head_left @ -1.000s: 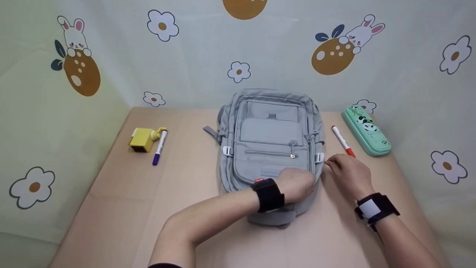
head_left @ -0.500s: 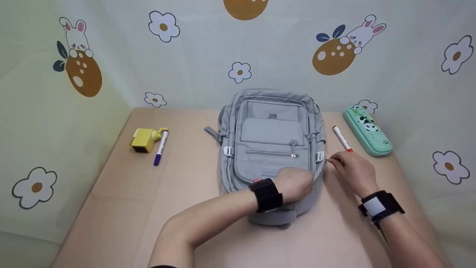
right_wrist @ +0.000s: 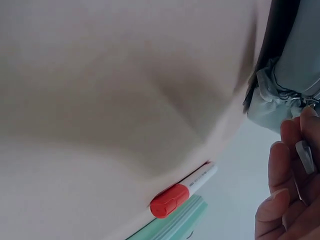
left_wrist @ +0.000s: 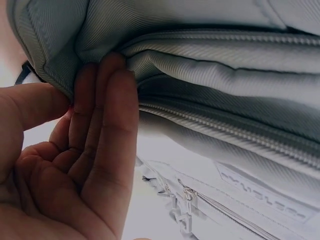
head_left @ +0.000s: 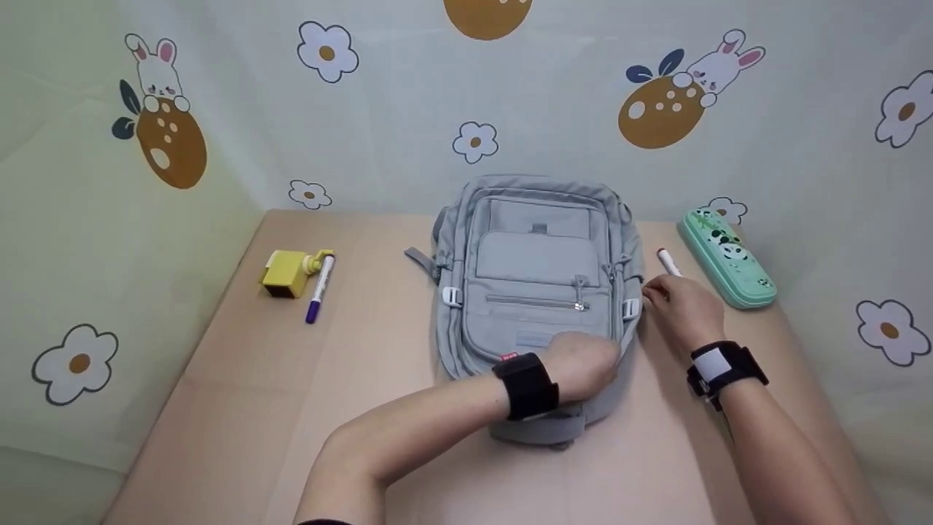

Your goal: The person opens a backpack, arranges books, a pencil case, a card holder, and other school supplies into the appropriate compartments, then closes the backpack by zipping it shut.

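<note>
A grey backpack [head_left: 536, 273] lies flat in the middle of the table, front pockets up. My left hand [head_left: 594, 363] grips its lower right edge; in the left wrist view the thumb and fingers of that hand [left_wrist: 75, 100] pinch a fold of the backpack's fabric [left_wrist: 210, 65]. My right hand [head_left: 656, 295] is at the backpack's right side by the white buckle [head_left: 630, 308]. In the right wrist view its fingers [right_wrist: 292, 145] pinch a small grey zipper pull [right_wrist: 303, 156].
A red-capped marker [head_left: 667, 261] and a green panda pencil case [head_left: 729, 259] lie just right of my right hand. A yellow sharpener [head_left: 286, 272] and a purple-capped marker [head_left: 319, 288] sit at the left. Patterned walls enclose the table [head_left: 240, 408].
My right hand has slid away from me along the backpack's right side, still pinching the zipper pull. The left hand has kept its grip in place.
</note>
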A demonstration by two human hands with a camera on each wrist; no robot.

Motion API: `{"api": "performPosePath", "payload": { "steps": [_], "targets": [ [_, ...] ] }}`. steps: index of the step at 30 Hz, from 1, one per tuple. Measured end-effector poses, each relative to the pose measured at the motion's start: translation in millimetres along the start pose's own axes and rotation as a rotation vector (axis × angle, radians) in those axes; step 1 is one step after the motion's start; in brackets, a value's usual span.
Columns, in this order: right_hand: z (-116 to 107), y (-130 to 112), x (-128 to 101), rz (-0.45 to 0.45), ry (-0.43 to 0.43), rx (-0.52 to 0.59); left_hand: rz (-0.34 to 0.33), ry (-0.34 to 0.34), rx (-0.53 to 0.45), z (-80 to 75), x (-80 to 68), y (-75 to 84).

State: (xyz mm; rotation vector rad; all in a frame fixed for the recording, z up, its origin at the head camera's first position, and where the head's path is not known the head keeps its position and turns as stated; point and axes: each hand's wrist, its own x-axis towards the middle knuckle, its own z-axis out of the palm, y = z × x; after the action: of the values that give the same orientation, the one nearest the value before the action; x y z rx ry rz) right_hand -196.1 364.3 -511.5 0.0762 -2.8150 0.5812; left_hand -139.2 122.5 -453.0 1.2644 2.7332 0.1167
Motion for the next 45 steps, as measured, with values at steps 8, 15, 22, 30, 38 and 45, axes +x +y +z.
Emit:
{"api": "performPosePath", "payload": {
  "steps": [8, 15, 22, 30, 38, 45],
  "targets": [
    [3, -2, 1, 0.013, 0.008, -0.005, 0.012, -0.007, -0.024, -0.9, -0.6, -1.6],
    [4, -5, -4, 0.014, 0.018, 0.006, 0.011, 0.007, -0.056, 0.6, -1.4, -2.9],
    [6, -6, -11, -0.024, 0.008, -0.013, 0.023, 0.012, -0.044, 3.4, -2.2, -3.4],
    [10, -4, -20, -0.087, -0.055, -0.042, 0.034, -0.029, -0.040, 2.7, -5.2, -0.2],
    [6, -3, -29, -0.115, -0.138, -0.108, 0.055, -0.076, -0.070, -10.6, -16.7, -2.6],
    [-12, -1, -33, -0.078, -0.154, -0.109, 0.006, -0.060, -0.093, -28.0, -29.9, -31.8]
  ]
}}
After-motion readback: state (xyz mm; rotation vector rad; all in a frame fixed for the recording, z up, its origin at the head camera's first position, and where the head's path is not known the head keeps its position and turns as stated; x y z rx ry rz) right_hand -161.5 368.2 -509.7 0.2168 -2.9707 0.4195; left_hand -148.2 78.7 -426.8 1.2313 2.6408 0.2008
